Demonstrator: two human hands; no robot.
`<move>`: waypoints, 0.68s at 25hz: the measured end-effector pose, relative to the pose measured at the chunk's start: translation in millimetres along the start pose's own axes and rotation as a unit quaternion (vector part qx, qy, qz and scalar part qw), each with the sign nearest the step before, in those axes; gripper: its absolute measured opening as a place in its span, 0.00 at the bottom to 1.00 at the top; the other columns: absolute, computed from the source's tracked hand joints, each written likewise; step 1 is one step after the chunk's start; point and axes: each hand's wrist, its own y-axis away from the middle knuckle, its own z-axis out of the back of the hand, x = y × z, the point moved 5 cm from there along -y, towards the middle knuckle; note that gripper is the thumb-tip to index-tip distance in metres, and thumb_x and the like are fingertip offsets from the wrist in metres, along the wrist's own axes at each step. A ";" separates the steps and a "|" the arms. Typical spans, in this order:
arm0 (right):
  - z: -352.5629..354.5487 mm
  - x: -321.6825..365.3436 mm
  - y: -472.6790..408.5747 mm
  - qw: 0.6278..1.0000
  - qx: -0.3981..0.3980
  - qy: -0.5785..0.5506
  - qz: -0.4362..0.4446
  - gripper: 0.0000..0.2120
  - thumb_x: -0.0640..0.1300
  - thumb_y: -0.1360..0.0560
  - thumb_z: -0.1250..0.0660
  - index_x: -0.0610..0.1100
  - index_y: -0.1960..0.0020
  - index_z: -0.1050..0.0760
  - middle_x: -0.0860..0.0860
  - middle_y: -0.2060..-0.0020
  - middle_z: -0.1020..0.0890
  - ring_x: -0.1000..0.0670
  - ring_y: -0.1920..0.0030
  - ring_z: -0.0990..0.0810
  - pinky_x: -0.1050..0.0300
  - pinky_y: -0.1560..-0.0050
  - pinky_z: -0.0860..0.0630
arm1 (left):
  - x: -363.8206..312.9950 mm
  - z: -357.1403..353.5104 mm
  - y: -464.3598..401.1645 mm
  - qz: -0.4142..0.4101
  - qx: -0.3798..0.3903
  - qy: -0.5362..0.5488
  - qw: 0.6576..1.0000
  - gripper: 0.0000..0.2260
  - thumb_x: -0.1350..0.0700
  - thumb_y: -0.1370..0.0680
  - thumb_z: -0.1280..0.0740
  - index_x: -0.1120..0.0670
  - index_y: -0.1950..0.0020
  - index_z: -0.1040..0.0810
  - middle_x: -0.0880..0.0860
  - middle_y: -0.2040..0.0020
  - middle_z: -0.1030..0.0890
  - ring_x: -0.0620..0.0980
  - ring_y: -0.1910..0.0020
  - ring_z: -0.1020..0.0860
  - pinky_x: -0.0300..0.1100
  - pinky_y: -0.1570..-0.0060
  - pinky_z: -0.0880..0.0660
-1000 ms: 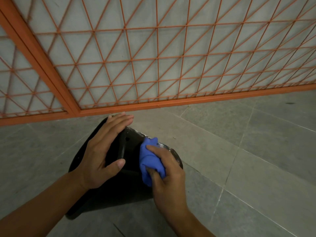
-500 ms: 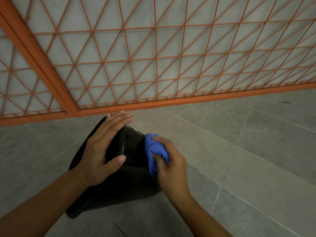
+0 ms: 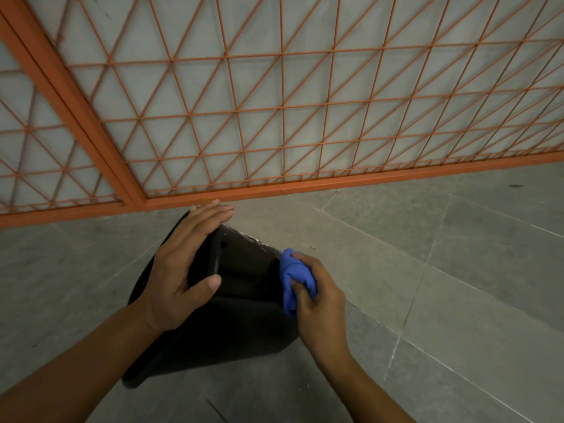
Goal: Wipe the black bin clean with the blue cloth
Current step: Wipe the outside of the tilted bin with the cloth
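Note:
The black bin (image 3: 244, 270) stands on the grey floor tiles below me, seen from above. My left hand (image 3: 183, 264) lies flat on its left rim, fingers straight and pointing toward the fence, thumb spread over the opening. My right hand (image 3: 317, 288) grips a bunched blue cloth (image 3: 293, 279) and holds it against the bin's right edge. The lower part of the bin is in deep shadow.
An orange metal mesh fence (image 3: 283, 117) with a thick bottom rail runs across the view just beyond the bin. Grey floor tiles (image 3: 442, 270) with pale grout lines spread to the right and front.
My right hand has carried the blue cloth from inside the bin's opening rightward to its right edge. My left hand has stayed on the left rim.

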 end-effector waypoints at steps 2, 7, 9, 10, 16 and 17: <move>-4.4 6.8 16.7 1.000 0.005 -0.013 0.016 0.19 0.42 0.28 0.34 0.64 0.45 0.31 0.61 0.46 0.25 0.66 0.44 0.28 0.74 0.43 0.33 | -1.6 -2.4 -0.1 -0.005 0.009 -0.001 1.000 0.36 0.34 0.21 0.47 0.65 0.30 0.32 0.60 0.29 0.29 0.60 0.27 0.34 0.65 0.30 0.39; -10.3 16.0 -2.7 0.996 0.041 -0.020 0.081 0.17 0.51 0.30 0.38 0.57 0.41 0.30 0.64 0.45 0.26 0.63 0.43 0.27 0.69 0.41 0.31 | 1.5 -3.8 -3.8 0.010 0.000 -0.006 1.000 0.36 0.34 0.21 0.47 0.64 0.30 0.32 0.60 0.29 0.30 0.60 0.26 0.34 0.66 0.29 0.42; -1.9 -2.1 -6.0 0.999 0.012 -0.028 0.032 0.17 0.53 0.31 0.39 0.57 0.41 0.29 0.64 0.45 0.25 0.63 0.43 0.26 0.63 0.39 0.29 | 2.4 -2.8 -4.0 0.015 0.000 0.001 1.000 0.36 0.34 0.22 0.46 0.64 0.30 0.32 0.60 0.29 0.29 0.60 0.26 0.35 0.66 0.29 0.42; 0.9 -8.2 0.7 0.999 -0.002 -0.033 0.009 0.16 0.52 0.30 0.38 0.58 0.42 0.29 0.65 0.46 0.25 0.63 0.43 0.26 0.61 0.38 0.29 | 1.4 -2.6 -3.2 0.012 0.000 0.005 1.000 0.36 0.34 0.22 0.46 0.64 0.30 0.32 0.59 0.29 0.29 0.60 0.26 0.35 0.66 0.29 0.41; -10.2 8.7 3.0 0.998 0.020 -0.046 0.044 0.16 0.42 0.28 0.35 0.54 0.42 0.27 0.68 0.47 0.24 0.64 0.44 0.26 0.69 0.41 0.30 | 2.0 -2.4 -1.7 0.006 0.000 0.000 1.000 0.36 0.34 0.21 0.46 0.64 0.31 0.32 0.59 0.29 0.29 0.60 0.26 0.34 0.66 0.29 0.41; -7.9 1.1 -4.4 0.999 0.018 -0.045 0.021 0.17 0.40 0.27 0.35 0.53 0.41 0.27 0.64 0.46 0.24 0.64 0.44 0.26 0.66 0.41 0.29 | 4.5 -0.7 -1.9 0.012 -0.003 0.005 1.000 0.36 0.34 0.21 0.46 0.64 0.31 0.32 0.60 0.29 0.29 0.61 0.27 0.34 0.66 0.29 0.41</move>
